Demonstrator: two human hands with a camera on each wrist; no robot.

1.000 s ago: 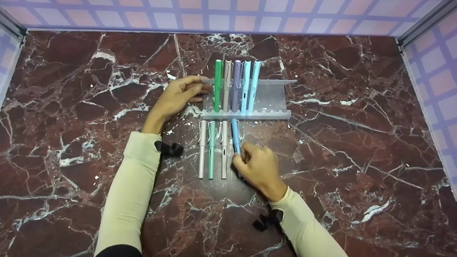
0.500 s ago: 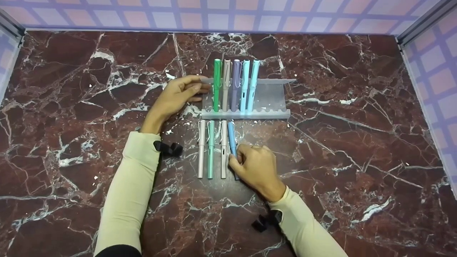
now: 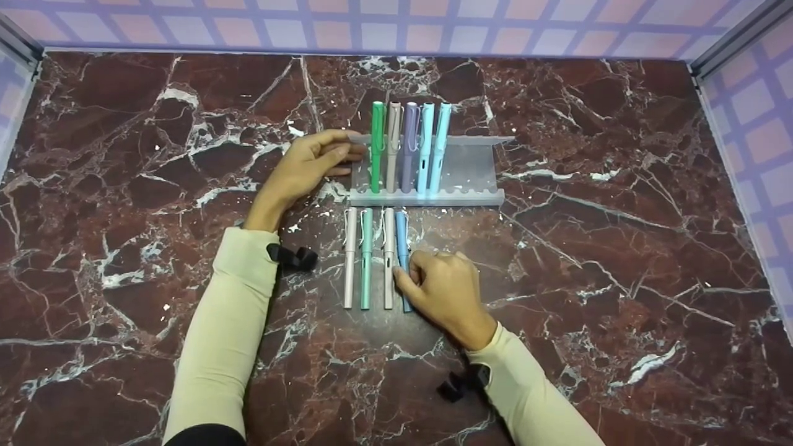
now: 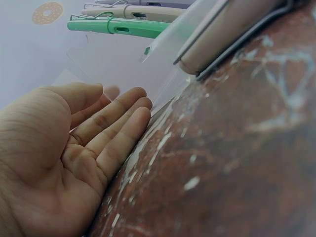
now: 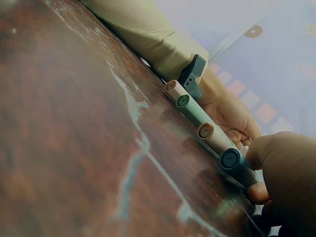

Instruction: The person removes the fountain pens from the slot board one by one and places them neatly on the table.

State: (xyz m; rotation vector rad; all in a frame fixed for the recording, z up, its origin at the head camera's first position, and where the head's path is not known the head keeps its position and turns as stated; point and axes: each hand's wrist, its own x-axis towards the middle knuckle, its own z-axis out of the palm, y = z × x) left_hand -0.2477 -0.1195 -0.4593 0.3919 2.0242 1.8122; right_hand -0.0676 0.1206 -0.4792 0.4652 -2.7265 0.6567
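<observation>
My right hand (image 3: 443, 288) pinches a blue pen (image 3: 402, 238) between thumb and fingers. The pen lies low at the right end of a row, close beside a pale pinkish pen (image 3: 388, 260). Further left in that row are a mint green pen (image 3: 367, 260) and another pale pen (image 3: 350, 260). Behind them stands a clear plastic pen holder (image 3: 471, 167). At its left end is my left hand (image 3: 310, 162), its fingers extended and touching the edge; the left wrist view shows them relaxed against the clear plastic (image 4: 128, 64).
Leaning in the holder's notches are a green pen (image 3: 376, 148), a taupe pen (image 3: 393, 148), a purple pen (image 3: 409, 148) and two light blue pens (image 3: 441, 142). The dark red marbled table (image 3: 588, 217) ends at a checkered wall (image 3: 396, 25).
The blue pen has shifted left, its top coming down a little, and now lies nearer the pale pen. My right hand has moved slightly left with it; my left hand stays put.
</observation>
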